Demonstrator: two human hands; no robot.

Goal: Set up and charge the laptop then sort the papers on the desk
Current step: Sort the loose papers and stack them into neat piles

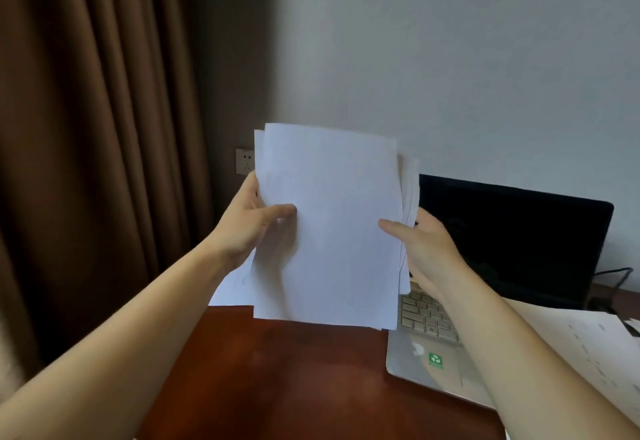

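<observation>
Sorting under way: you hold a sheaf of white papers [329, 225] upright over the reddish-brown bench [294, 377], gripped in both hands. Your left hand [247, 221] pinches the left edge, thumb pressed across the front sheet, fingers hidden behind. Your right hand [427, 252] pinches the right edge the same way, thumb on the front. The front sheet faces you blank; the sheets behind it fan out unevenly at the top and right. Just right of the sheaf, a silver laptop [512, 242] stands open on the bench, its screen dark. A green sticker [435, 360] with a white symbol sits on its palm rest, the lettering too small to read. A dark cable [614, 271] loops by the screen's right side. A printed sheet [595, 349] lies right of the laptop, beyond your right forearm, its text blurred beyond reading. A white wall socket [244, 161] shows beside the brown curtain [104, 128].
</observation>
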